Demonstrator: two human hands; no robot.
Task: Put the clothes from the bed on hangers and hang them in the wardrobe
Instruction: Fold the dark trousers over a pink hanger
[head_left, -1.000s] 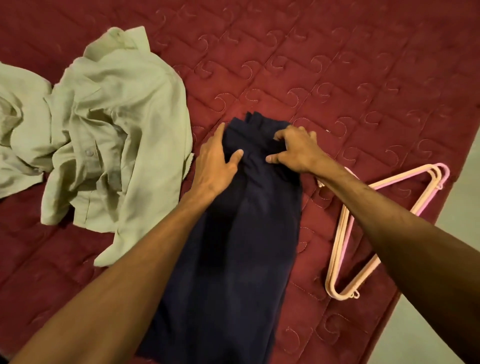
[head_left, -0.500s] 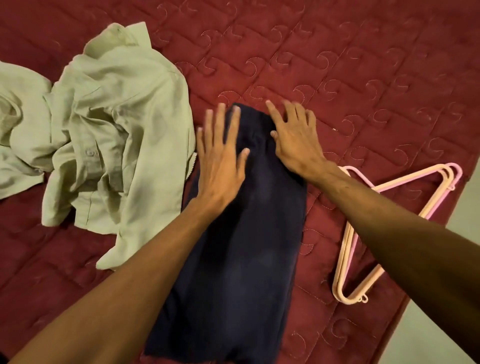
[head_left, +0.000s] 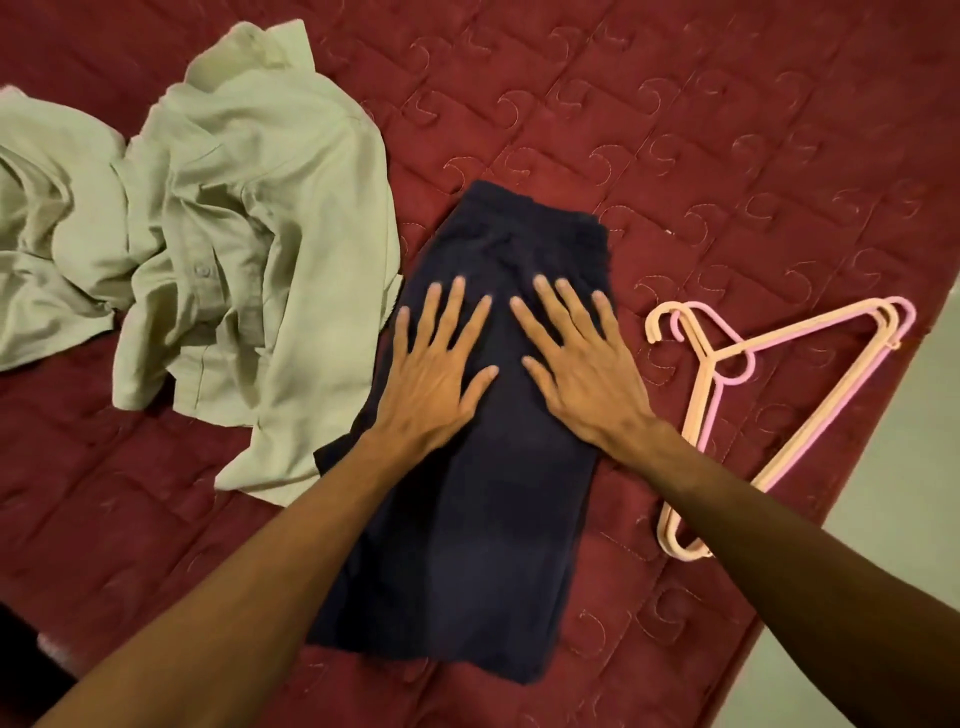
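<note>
a dark red quilted bed cover (head_left: 727, 130), stitched with curled motifs, is spread across the view. a crumpled pale green shirt (head_left: 270, 218) is laid on its far left side, a button seen on its placket, and a second pale green garment (head_left: 47, 208) is bunched just left of it. a folded dark navy garment (head_left: 467, 519) is laid lengthwise at the middle, its left edge touching the shirt. peach and pink hangers (head_left: 707, 358) are stacked flat to its right, near the bed's right edge. the left hand (head_left: 436, 374) and right hand (head_left: 582, 374) are pressed flat on the navy garment, side by side, fingers straight and spread, nothing gripped.
</note>
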